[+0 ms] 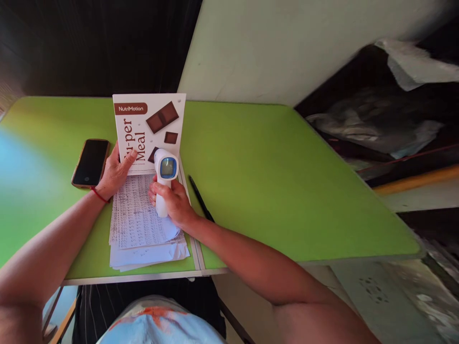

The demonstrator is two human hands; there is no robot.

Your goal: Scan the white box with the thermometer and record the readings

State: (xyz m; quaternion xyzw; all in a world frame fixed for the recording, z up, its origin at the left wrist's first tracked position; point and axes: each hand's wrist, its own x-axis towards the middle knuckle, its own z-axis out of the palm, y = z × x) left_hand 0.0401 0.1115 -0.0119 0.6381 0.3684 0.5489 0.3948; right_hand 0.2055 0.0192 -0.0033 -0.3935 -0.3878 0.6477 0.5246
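My right hand (174, 201) grips a white infrared thermometer (165, 173) by its handle, its blue-lit screen facing me and its nose aimed at a white NutriMotion meal box (150, 125). The box stands upright on the green table (272, 177). My left hand (116, 171) holds the box's lower left side, thumb across the printed front. Both hands rest over a stack of handwritten paper sheets (138, 227) lying near the table's front edge.
A black phone in a tan case (91, 162) lies left of the box. A black pen (200, 198) lies right of the papers, beside my right forearm. A pale wall rises behind the table; dark clutter and plastic sheeting (387, 119) sit at the right.
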